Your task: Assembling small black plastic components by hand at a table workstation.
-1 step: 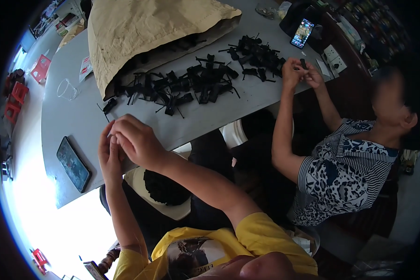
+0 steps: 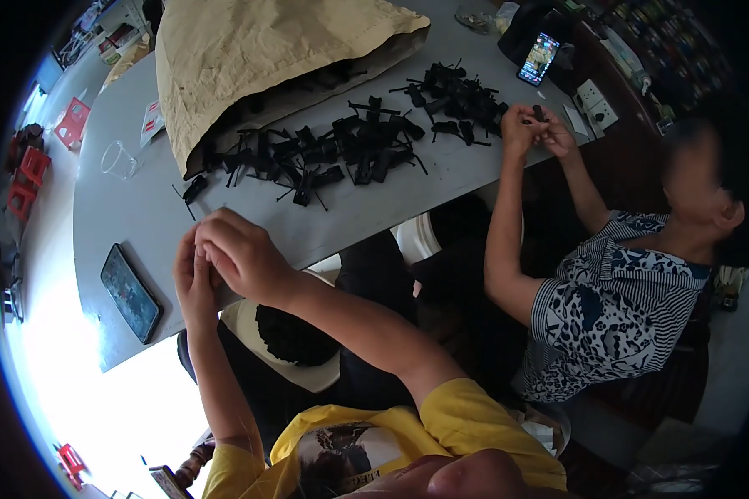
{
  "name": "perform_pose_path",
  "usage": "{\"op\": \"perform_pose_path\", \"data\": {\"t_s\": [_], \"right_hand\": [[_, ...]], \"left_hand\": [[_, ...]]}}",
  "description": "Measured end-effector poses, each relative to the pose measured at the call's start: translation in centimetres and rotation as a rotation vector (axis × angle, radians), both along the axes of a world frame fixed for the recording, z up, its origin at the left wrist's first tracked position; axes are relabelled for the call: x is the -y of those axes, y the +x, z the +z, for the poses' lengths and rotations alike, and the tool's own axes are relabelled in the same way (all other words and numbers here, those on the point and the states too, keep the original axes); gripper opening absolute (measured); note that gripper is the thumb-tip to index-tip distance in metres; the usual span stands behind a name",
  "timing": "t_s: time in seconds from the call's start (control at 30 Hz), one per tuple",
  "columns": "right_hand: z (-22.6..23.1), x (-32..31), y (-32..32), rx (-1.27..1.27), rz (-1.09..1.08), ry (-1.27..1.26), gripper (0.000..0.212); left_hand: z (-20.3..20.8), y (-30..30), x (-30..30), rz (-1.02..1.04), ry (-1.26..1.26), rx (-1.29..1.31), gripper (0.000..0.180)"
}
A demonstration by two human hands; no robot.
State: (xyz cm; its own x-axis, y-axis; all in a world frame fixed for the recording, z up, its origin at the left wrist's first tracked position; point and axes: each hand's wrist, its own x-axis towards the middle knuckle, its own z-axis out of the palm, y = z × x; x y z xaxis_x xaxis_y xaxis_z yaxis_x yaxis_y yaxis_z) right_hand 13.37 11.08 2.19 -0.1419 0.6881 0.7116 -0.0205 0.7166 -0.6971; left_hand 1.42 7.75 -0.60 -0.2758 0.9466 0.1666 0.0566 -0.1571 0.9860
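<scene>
My left hand (image 2: 193, 281) and my right hand (image 2: 245, 258) meet over the near left edge of the grey table (image 2: 374, 204). Both have their fingers bent and pressed together. Whatever lies between them is hidden by the fingers. Just beyond my hands rests a single small black part (image 2: 195, 190) with thin prongs. A loose pile of similar black parts (image 2: 308, 154) spreads from the mouth of a large brown paper sack (image 2: 283, 41).
A dark phone (image 2: 131, 291) lies left of my hands, near a clear cup (image 2: 121, 160). On the right a co-worker (image 2: 616, 299) pinches a small black part beside another heap (image 2: 458, 91) and a lit phone (image 2: 539, 60). A pale container (image 2: 287, 333) with black contents is below my right forearm.
My right hand has shifted very slightly, its fingers closing further over those of my left hand. The pile and the sack stay as they were.
</scene>
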Motion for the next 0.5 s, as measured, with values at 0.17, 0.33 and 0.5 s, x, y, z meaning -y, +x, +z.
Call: {"op": "perform_pose_path", "data": {"t_s": [0.17, 0.33, 0.5], "right_hand": [[0.3, 0.3, -0.2, -0.005, 0.153, -0.047, 0.011], [0.6, 0.5, -0.1, 0.011, 0.279, -0.137, 0.005], [0.3, 0.0, 0.7, 0.134, 0.068, -0.213, 0.012]], "left_hand": [[-0.9, -1.4, 0.5, -0.058, -0.019, 0.207, 0.02], [-1.3, -1.6, 0.7, -0.081, 0.042, 0.253, 0.023], [-0.9, -0.8, 0.7, -0.096, 0.09, 0.097, 0.034]]}}
